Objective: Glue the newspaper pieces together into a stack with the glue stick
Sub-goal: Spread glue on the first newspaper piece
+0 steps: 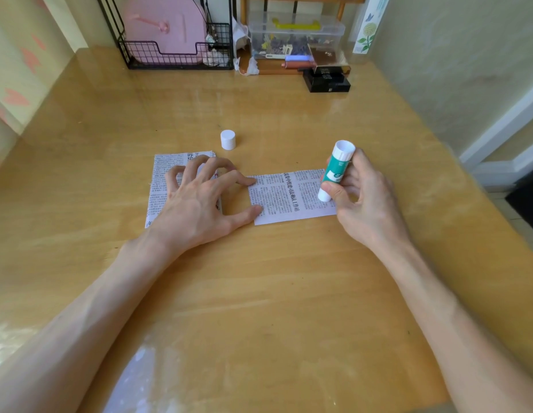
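Pinning newspaper piece flat on bench at its 9 o'clock edge with spread left hand. Gripping glue stick in right hand at 3 o'clock edge. Long axis 9–3; probably stroking toward 9 next.

Left hand: fingers spread, arched, tips pressing down.
Right hand: curled round the glue stick, thumb in front.

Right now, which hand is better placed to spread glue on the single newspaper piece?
Right: the right hand grips the glue stick over the newspaper piece; the left hand touches its left edge.
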